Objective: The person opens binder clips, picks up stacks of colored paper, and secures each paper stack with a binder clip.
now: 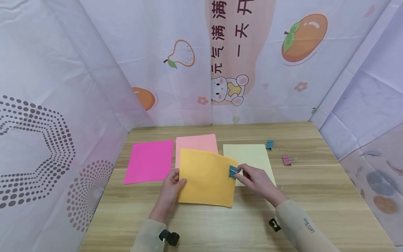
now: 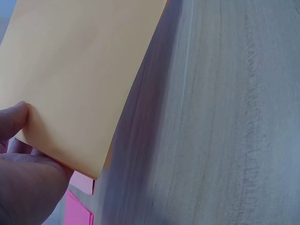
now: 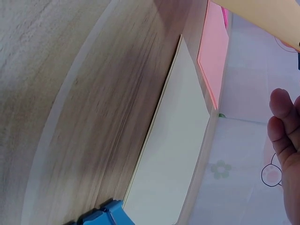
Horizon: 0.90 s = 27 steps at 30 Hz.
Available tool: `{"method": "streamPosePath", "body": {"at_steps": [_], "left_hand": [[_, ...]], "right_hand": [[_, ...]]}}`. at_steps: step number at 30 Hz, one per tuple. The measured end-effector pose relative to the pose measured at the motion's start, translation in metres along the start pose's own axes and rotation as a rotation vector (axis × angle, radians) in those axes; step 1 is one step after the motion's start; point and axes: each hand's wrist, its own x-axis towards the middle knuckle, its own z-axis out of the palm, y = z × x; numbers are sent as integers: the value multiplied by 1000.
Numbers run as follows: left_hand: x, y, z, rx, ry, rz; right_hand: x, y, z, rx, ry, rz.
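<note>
A stack of orange-yellow paper [image 1: 206, 178] is held up off the table, tilted toward the head camera. My left hand [image 1: 171, 185] grips its left edge, thumb on the front face and fingers behind; the left wrist view shows this hand [image 2: 28, 173] at the paper's corner. A blue binder clip [image 1: 233, 172] sits on the right edge of the stack, near the upper corner. With thumb and fingers, my right hand [image 1: 256, 178] pinches the clip's wire handles. In the right wrist view the fingers of the right hand [image 3: 286, 126] show, but the clip is almost wholly out of frame.
Magenta paper [image 1: 149, 162], pink paper [image 1: 196, 141] and pale yellow paper [image 1: 248, 150] lie in a row behind. To the right rest a blue clip [image 1: 269, 145] and a pink clip [image 1: 287, 160]. Another blue clip [image 3: 108, 214] lies by the pale yellow paper. Printed curtains surround the table.
</note>
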Motion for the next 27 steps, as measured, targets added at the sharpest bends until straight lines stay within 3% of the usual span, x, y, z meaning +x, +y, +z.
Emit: {"method": "streamPosePath", "body": {"at_steps": [10, 27], "left_hand": [[0, -2, 0, -23, -7, -10], [-2, 3, -1, -5, -25, -34]], "right_hand": [[0, -1, -1, 38, -6, 58], [-1, 1, -2, 155, -35, 84]]}}
